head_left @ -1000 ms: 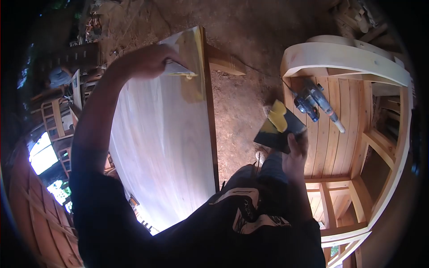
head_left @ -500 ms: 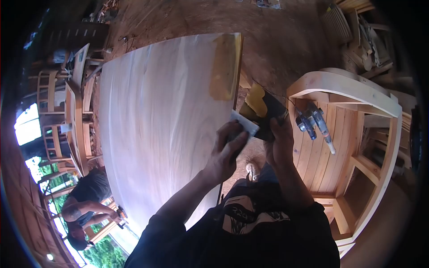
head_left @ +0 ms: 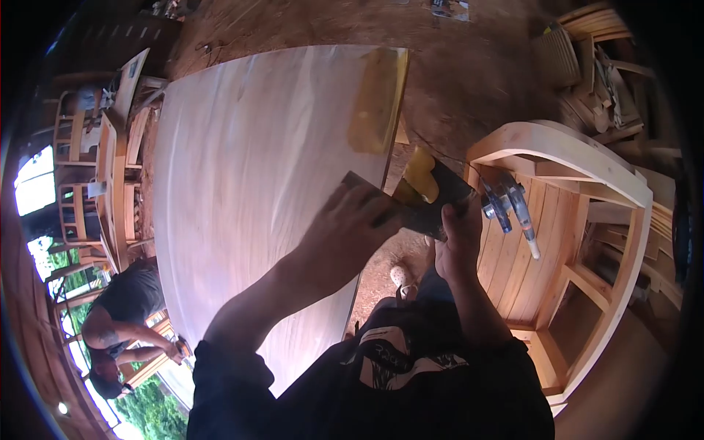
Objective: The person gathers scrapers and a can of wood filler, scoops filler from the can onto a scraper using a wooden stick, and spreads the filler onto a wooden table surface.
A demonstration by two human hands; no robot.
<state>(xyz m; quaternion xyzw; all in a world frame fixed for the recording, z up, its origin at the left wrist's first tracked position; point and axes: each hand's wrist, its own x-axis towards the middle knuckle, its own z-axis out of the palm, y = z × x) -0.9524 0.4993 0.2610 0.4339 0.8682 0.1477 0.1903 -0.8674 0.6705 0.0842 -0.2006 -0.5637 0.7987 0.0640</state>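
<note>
My left hand [head_left: 359, 220] is closed on a flat scraper [head_left: 364, 187], held at the left edge of a dark square board [head_left: 433, 218]. A thick lump of yellow paste [head_left: 420, 176] lies on that board. My right hand [head_left: 460, 238] grips the board's lower right part, thumb on top. Left of and under my left arm is a large pale wooden panel [head_left: 257, 147]. A yellow-brown smear [head_left: 374, 103] covers the panel's far right corner.
At right stands a curved wooden frame [head_left: 572, 150] with a slatted bottom; power tools [head_left: 510, 205] lie in it. Scrap wood [head_left: 605, 88] is piled behind. A co-worker [head_left: 121, 315] bends at lower left with a tool. Wooden frames [head_left: 110, 183] stand at far left.
My left hand came from the panel's smeared corner to the board, and the scraper has since turned there. The board has moved slightly left. The co-worker has come into view.
</note>
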